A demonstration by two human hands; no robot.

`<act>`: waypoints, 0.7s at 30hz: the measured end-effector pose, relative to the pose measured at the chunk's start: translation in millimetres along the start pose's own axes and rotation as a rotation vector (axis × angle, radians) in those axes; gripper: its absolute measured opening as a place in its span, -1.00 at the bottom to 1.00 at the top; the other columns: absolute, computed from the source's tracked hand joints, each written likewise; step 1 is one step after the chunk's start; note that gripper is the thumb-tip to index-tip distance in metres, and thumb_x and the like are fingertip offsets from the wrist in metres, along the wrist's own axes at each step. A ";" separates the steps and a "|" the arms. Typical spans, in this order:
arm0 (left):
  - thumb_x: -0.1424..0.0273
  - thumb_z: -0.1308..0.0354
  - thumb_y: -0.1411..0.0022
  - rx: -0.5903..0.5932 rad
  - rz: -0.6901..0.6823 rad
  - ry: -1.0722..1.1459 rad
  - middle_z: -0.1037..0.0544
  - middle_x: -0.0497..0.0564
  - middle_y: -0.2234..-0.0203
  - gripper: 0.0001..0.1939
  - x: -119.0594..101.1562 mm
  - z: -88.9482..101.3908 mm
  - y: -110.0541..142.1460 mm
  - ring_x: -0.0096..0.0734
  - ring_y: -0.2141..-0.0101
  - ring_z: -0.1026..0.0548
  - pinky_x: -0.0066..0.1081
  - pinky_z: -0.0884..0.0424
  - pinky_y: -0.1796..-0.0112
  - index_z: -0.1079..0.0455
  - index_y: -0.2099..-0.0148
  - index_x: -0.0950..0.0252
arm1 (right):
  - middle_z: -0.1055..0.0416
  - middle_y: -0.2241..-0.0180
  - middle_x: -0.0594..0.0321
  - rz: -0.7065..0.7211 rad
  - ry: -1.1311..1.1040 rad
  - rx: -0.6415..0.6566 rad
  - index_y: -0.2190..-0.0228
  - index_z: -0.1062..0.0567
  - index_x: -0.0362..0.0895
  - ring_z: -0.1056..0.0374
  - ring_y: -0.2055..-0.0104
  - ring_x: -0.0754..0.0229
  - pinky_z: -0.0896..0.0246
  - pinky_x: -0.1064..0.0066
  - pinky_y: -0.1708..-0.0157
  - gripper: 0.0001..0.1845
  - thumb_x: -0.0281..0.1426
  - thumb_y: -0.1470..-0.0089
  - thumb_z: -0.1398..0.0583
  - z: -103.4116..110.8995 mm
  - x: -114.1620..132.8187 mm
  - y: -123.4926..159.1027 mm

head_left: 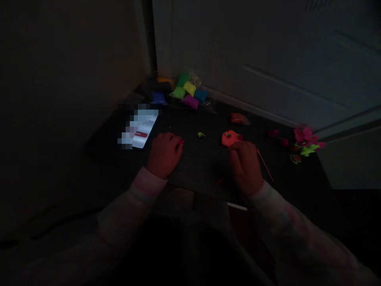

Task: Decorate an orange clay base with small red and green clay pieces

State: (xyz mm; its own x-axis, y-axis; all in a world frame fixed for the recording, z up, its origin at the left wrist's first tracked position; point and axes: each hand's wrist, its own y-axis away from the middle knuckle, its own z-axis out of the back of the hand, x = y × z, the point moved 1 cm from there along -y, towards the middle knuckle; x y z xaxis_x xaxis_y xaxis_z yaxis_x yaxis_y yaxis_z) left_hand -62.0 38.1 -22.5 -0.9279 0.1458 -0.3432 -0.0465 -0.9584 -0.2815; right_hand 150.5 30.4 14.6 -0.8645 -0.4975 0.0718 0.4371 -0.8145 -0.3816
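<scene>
Between the thumb and finger of my left hand (164, 155) is a small piece of red modelling clay (182, 142), its tip showing past the closed fingers. My right hand (245, 165) is curled, its fingertips against the lower edge of an orange clay disc (228, 139) with small green and red bits on top. Whether those fingers pinch anything is hidden. A small green clay piece (201, 135) lies between my hands. Just right of my right hand rests a thin pinkish stick (265, 166), and a thin red strip (220, 181) lies near the table's front edge.
A lit phone (144, 131) leans at the left. Several colourful clay packets (189, 89) are piled at the back, with an orange packet (239, 118) apart from them. Pink and green clay pieces (306, 141) cluster at the right. The dark table (193, 165) meets a pale door-like panel behind.
</scene>
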 end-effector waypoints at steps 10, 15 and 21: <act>0.40 0.03 -0.16 -0.010 0.002 0.002 -0.45 0.08 0.27 -0.76 0.7 -1.5 0.8 -0.21 0.23 -0.35 -0.25 -0.26 0.23 -0.39 0.18 0.32 | 0.07 -0.19 -0.06 0.312 -0.047 0.293 -0.12 -0.09 -0.16 0.22 -0.23 0.00 0.39 0.01 -0.13 -0.33 -0.04 -0.09 0.12 -37.1 36.6 1.3; 0.40 0.03 -0.16 -0.007 0.008 -0.005 -0.45 0.10 0.29 -0.76 0.4 -0.8 0.8 -0.20 0.24 -0.35 -0.23 -0.26 0.24 -0.40 0.19 0.33 | 0.13 -0.21 -0.04 0.269 -0.039 0.286 -0.13 -0.06 -0.18 0.25 -0.24 0.01 0.41 0.02 -0.14 -0.32 -0.05 -0.09 0.12 -47.5 40.6 -24.9; 0.39 0.04 -0.17 0.001 0.007 0.010 -0.45 0.10 0.27 -0.76 -0.8 0.3 0.5 -0.19 0.22 -0.34 -0.23 -0.26 0.23 -0.39 0.18 0.33 | 0.10 -0.20 -0.04 0.283 -0.042 0.387 -0.14 -0.05 -0.19 0.21 -0.23 0.02 0.35 0.04 -0.14 -0.32 -0.06 -0.08 0.09 -29.0 34.9 11.7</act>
State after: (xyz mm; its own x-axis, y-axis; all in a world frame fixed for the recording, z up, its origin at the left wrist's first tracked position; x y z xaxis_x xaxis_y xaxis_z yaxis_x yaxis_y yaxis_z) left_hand -61.3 37.4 -22.1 -0.9246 0.1415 -0.3537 -0.0404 -0.9596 -0.2784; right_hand 118.2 12.1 -14.0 -0.6906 -0.7211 0.0550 0.7213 -0.6923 -0.0215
